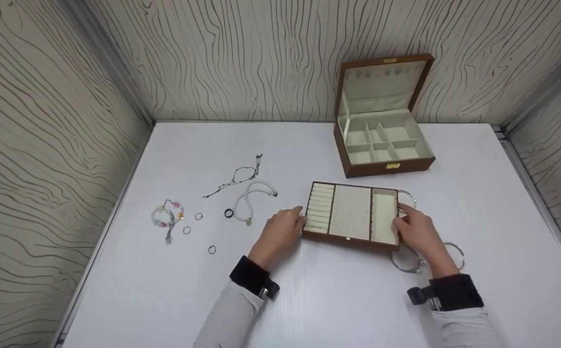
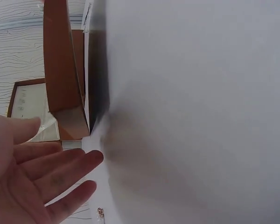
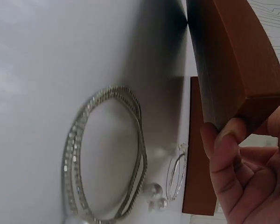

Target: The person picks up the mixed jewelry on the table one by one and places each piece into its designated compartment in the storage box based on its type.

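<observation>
A brown jewelry tray (image 1: 350, 212) has ring rolls on its left, a wide middle section and a narrow right one. My right hand (image 1: 417, 232) pinches its right edge, thumb on top and fingers underneath. In the right wrist view that end of the tray (image 3: 240, 60) is raised off the table. My left hand (image 1: 280, 232) is at the tray's left edge. Its fingers (image 2: 67, 170) are spread and relaxed beside the tray's corner (image 2: 72, 122) in the left wrist view; whether they touch it, I cannot tell. A sparkly bracelet (image 3: 74, 154) lies below my right hand.
An open brown jewelry box (image 1: 382, 166) with several compartments stands at the back right. Left of the tray lie a pearl necklace (image 1: 248, 203), a thin chain (image 1: 232, 182), a black ring (image 1: 228, 213), several silver rings (image 1: 212, 250) and a beaded bracelet (image 1: 157, 217). Another bracelet (image 1: 463, 256) lies by my right wrist.
</observation>
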The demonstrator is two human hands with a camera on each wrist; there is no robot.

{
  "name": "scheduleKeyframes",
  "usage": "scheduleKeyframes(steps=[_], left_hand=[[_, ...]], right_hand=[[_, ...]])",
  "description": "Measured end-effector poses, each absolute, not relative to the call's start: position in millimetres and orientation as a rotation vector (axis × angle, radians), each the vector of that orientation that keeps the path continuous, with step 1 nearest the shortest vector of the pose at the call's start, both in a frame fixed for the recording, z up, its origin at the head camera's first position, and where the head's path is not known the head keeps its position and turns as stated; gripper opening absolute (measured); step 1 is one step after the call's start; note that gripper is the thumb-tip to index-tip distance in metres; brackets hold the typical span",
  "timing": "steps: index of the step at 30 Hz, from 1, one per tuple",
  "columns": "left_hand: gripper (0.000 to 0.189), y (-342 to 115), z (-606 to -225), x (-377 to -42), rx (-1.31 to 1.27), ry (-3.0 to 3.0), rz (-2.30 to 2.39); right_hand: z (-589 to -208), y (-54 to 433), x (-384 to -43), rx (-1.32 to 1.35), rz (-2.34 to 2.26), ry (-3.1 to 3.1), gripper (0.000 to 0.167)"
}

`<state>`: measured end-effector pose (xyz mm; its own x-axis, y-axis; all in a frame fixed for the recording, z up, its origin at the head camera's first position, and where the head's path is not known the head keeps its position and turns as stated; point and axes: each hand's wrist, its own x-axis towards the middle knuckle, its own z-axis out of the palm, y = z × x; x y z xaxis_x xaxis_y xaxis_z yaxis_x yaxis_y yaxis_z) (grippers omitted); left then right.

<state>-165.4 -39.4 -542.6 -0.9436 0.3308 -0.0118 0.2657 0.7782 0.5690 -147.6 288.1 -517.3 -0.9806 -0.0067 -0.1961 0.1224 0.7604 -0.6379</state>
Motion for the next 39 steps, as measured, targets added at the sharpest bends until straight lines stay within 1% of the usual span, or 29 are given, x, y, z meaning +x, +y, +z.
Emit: scheduleKeyframes(steps=[5,10,15,21,30,39], left_hand=[[0.02,-41.1,-542.8,-167.5,0.458,2.818,0.965],[0.02,-47.4,-542.9,-168.5,0.369,2.883,0.983],[0.026,-51.5,-543.8,-165.6,0.218,2.962,0.93],[0.024,-51.0,-545.8,-164.8,0.145,3.033,0.9],[0.024,-51.0,-552.4,-159.4,0.169,3.038,0.837],[0.021,-51.0,-553.6,-163.7,0.089,2.994,0.918]], right_hand=[[-523.0,272.1,-154.8,0.021,-1.036,2.769,0.055],[-528.2,259.5,-163.5,-0.054,-1.007,2.784,0.055],[-533.0,247.0,-176.3,-0.091,-0.941,2.782,0.056],[-541.9,238.6,-187.2,-0.092,-0.924,2.764,0.056],[-552.7,236.2,-186.6,-0.046,-0.918,2.726,0.056],[-555.4,239.1,-187.0,-0.07,-0.983,2.764,0.054]])
